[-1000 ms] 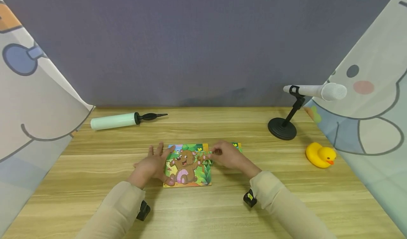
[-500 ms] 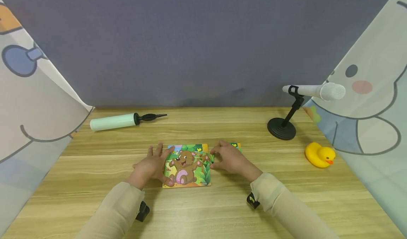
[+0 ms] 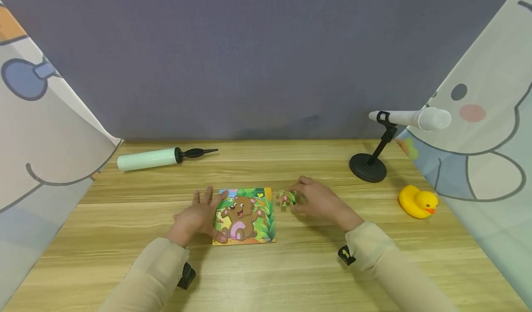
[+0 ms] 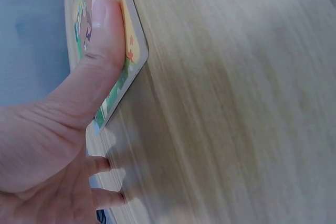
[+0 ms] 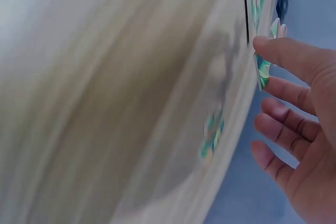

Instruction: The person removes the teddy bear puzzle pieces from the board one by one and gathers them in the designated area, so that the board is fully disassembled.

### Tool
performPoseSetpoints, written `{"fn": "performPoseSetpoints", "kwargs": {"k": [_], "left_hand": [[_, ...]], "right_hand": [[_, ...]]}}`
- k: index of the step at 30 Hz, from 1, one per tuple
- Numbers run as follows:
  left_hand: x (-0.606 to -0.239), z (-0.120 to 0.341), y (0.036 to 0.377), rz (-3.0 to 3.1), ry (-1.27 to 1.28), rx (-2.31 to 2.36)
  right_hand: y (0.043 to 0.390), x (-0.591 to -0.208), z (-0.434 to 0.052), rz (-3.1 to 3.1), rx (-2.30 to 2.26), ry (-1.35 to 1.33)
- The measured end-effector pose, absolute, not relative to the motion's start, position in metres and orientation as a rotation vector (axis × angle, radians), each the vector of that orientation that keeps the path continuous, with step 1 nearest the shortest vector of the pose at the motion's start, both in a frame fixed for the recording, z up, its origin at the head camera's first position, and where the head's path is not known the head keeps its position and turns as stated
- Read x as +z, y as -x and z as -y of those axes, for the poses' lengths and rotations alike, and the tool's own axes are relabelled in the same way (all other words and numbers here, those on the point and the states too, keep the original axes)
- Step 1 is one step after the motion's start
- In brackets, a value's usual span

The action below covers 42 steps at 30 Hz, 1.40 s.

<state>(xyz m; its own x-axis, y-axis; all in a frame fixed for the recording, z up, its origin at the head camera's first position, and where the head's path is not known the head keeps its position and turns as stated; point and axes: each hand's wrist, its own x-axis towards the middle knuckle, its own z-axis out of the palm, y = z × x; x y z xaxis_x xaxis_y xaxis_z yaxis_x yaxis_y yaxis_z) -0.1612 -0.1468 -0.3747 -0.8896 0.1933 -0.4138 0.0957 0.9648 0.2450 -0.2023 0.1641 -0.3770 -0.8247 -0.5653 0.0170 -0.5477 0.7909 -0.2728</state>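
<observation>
A: What is seen from the head camera?

B: A bear puzzle (image 3: 245, 217) is laid flat on the wooden table (image 3: 266, 270), near its middle. The puzzle's left edge is pressed by the left hand (image 3: 198, 215), with fingers spread flat and the thumb laid on the lower left corner. A loose puzzle piece (image 3: 286, 198) is pinched by the right hand (image 3: 319, 202) just beside the puzzle's upper right corner, apart from the board. A mint green pump (image 3: 155, 157) is laid at the far left, a microphone (image 3: 409, 118) is carried on a black stand (image 3: 369, 166) at the far right, and a yellow duck (image 3: 417, 202) is set near the stand.

A: And from the left wrist?

B: The thumb (image 4: 105, 40) is seen pressed flat on the puzzle's (image 4: 131, 51) corner, near its rounded edge. The other fingers are stretched out on the table (image 4: 236, 103) beside the board, and nothing is gripped.

A: And the right wrist?

B: The view is blurred. The piece (image 5: 264, 66) is held at its edge between the thumb (image 5: 286, 56) and a fingertip, just above the table (image 5: 105, 103). The remaining fingers are loosely curved below it. Another small piece (image 5: 212, 135) is seen lying on the table nearby.
</observation>
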Motion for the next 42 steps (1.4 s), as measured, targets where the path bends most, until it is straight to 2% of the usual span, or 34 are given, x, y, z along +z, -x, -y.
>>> {"fn": "performPoseSetpoints", "kwargs": {"k": [7, 18, 42], "left_hand": [[-0.376, 0.147, 0.162, -2.664, -0.195, 0.305], [-0.376, 0.148, 0.161, -2.660, -0.200, 0.307], [-0.375, 0.147, 0.160, -2.668, -0.202, 0.308]], "right_hand": [[0.209, -0.366, -0.203, -2.908, -0.404, 0.812], [0.220, -0.372, -0.249, -2.932, -0.269, 0.691], [0.227, -0.382, -0.269, -2.874, -0.306, 0.649]]}}
